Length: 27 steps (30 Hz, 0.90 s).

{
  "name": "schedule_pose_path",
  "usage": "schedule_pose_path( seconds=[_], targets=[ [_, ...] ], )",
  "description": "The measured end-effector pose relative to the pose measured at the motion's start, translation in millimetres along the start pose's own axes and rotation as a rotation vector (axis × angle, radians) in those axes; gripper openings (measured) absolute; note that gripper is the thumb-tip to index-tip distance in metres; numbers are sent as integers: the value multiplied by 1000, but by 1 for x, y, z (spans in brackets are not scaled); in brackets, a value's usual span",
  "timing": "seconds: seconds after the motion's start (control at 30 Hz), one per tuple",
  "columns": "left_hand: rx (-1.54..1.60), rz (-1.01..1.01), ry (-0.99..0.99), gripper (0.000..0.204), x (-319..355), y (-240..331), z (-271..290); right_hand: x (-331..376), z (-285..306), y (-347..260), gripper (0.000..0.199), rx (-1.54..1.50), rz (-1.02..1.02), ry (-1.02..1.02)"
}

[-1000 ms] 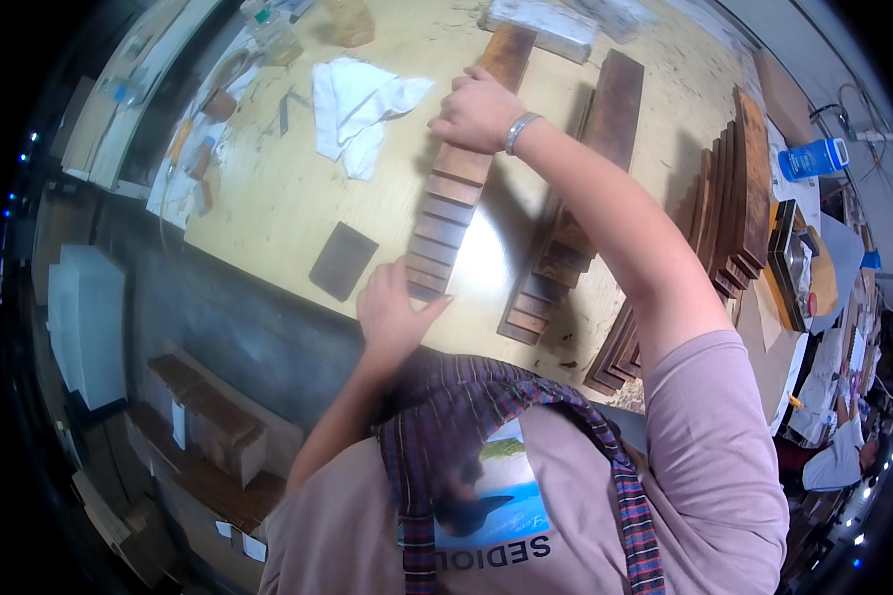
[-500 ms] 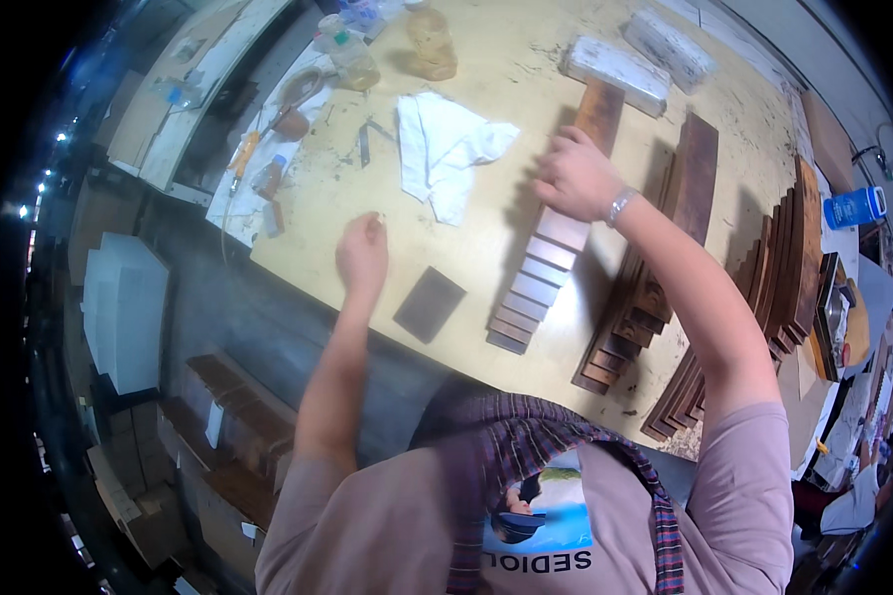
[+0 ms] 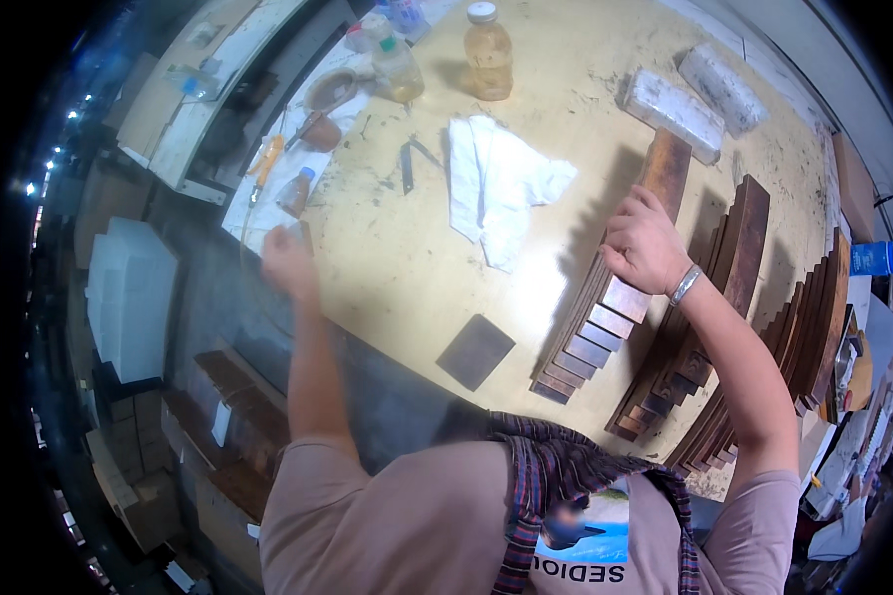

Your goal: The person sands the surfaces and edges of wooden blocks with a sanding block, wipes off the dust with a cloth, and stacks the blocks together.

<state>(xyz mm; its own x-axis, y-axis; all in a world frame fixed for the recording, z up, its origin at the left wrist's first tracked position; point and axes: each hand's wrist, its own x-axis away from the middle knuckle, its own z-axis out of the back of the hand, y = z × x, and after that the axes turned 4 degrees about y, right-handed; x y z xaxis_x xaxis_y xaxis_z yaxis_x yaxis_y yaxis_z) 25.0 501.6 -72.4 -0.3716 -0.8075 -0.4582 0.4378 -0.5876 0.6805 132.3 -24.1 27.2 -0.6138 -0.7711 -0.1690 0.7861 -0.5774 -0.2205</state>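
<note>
The stepped stack of brown strips is laid on the pale surface, to the right of the white cloth, which is taken as the landmark. Farthest left of the cloth, an orange-handled tool is placed on white paper at the surface's edge. Also well to the left of the cloth, and a little nearer the body, the left hand is held; it is blurred, and whether its fingers are closed on anything cannot be told. Near that hand, a small blue-capped bottle is seen, with a brown pot beyond it. Far to the left of the cloth, a green-capped bottle is stood, and just left of the cloth a thin dark angled piece is laid. On the near side of the cloth, a dark square sheet is laid flat; on its far side, a white-lidded jar is stood upright. To the right of the cloth, the stack is held from above by the right hand, its fingers curled and clamped over the strips. Farther right of the cloth, a second brown stack is set, and beyond that a third brown stack is seen.
</note>
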Motion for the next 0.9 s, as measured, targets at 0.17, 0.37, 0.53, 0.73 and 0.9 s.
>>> schedule_pose_path(
  seconds=[0.17, 0.37, 0.53, 0.73, 0.9],
  targets=[
    [-406, -21, -261, 40, -17, -28, 15, 4, -1, 6, 35, 3, 9, 10],
    [-377, 67, -316, 46, 10, 1, 9, 1, -4, 7, 41, 40, 23, -1],
    [172, -32, -478, 44, 64, 49, 12, 5, -6, 8, 43, 19, -9, 25],
    [641, -117, -753, 39, 213, 189, 69, 2, -5, 13, 49, 17, -5, -41],
    [549, -395, -795, 39, 260, 230, 93, -1, -5, 29, 50, 19, 51, 90]
  ],
)
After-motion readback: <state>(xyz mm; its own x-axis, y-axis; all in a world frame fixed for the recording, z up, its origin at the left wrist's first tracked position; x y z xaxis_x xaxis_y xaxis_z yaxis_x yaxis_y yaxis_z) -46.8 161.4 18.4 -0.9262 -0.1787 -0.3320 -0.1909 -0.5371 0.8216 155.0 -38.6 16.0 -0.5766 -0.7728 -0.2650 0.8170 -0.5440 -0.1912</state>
